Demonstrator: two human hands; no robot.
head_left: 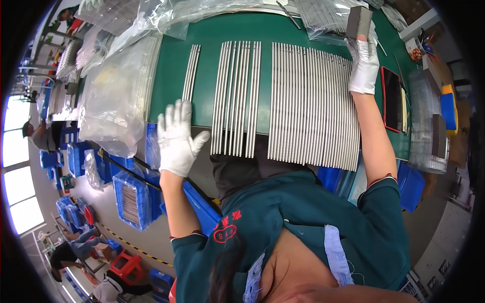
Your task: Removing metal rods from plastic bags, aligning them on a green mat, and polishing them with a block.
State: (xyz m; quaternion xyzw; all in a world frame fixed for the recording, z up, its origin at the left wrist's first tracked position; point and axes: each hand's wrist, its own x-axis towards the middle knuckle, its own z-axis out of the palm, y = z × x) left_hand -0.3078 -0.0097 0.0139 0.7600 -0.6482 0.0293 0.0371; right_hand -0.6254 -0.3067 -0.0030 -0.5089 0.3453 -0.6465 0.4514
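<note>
My left hand [178, 139], in a white glove, is open with fingers spread. Its fingertips are by the near end of a small group of thin metal rods [191, 73]; whether they touch cannot be made out. My right hand [365, 68], also gloved in white, grips a grey-brown rectangular block [359, 22] beyond the far right corner of a wide row of metal rods [313, 101]. Between the two groups lies a middle set of rods [231, 98] with gaps among them. The near ends of the middle and wide sets stick out past the table's front edge.
The green table [174, 30] carries clear plastic bags [113, 96] at left and more bagged stock [323, 20] at the back. A red-edged dark device [391, 98] lies at right. Below left stands a blue crate [132, 199] of rods. Other people are farther off at left.
</note>
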